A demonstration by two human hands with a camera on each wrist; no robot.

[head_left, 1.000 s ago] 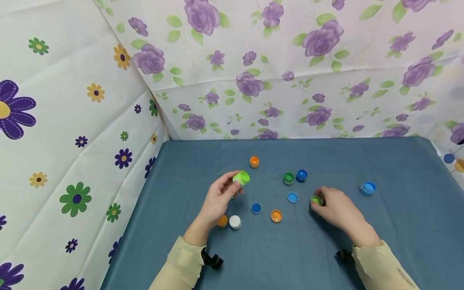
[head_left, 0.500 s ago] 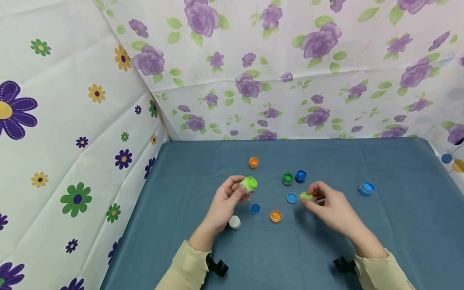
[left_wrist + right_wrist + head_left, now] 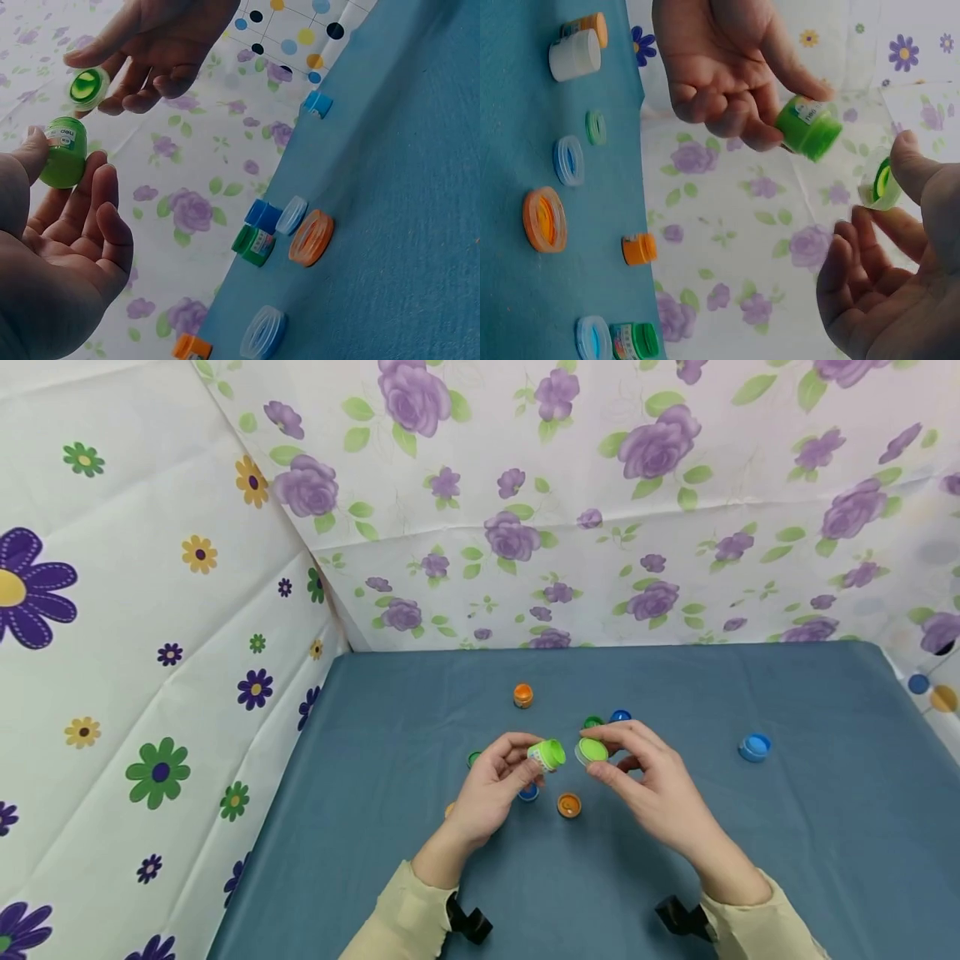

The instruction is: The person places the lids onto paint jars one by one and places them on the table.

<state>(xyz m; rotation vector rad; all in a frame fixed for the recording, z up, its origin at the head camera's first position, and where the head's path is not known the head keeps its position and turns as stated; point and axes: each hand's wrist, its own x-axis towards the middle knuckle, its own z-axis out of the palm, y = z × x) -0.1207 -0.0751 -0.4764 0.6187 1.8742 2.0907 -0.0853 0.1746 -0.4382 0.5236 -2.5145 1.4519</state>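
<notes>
Lime-green cylindrical plastic jar [image 3: 546,756], gripped tilted in my left hand [image 3: 489,789], could spill; my right hand [image 3: 658,789], three o'clock, pinches round green plastic lid [image 3: 593,751].

Before me hangs a white cloth [image 3: 585,556] printed with purple roses [image 3: 415,397] and green leaves [image 3: 697,474]. On my left, a second white cloth [image 3: 202,635] carries purple, yellow and green flowers [image 3: 160,772], with slanting creases. I face a blue-grey covered table [image 3: 832,835]; past its right side I see a dotted sheet [image 3: 300,34]. The light looks soft and even.
</notes>
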